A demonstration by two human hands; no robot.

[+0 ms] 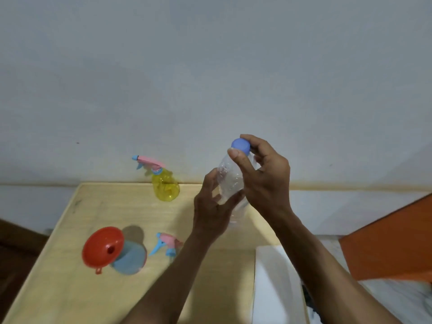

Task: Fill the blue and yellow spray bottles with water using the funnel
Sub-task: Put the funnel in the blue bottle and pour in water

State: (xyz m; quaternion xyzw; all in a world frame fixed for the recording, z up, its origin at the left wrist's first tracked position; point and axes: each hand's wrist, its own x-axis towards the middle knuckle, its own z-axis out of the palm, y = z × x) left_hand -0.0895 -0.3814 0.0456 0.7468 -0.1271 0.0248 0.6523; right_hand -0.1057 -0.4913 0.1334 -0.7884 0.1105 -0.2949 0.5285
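Both forearms reach up from the bottom edge, and between them I see the clear bottle (230, 183) held above the table (70, 288). My left hand (211, 213) wraps its lower body, fingers curled round the far side and thumb on the near side. My right hand (264, 176) sits at the top: thumb on the near edge of the blue cap (240, 146), forefinger hooked over the far edge, the cap pinched between them, the other fingers loosely bent beside the neck. Whether the cap is screwed tight I cannot tell.

On the table to the left, the blue bottle (131, 260) stands with the red funnel (102, 247) seated in its mouth, tilted toward me. Its pink and blue spray head (167, 245) lies just right of it, apart from the left wrist. Farther back, near the wall, the yellow bottle (165, 187) stands with its spray head on. A white block (275, 288) lies at the table's right edge, under my right forearm.
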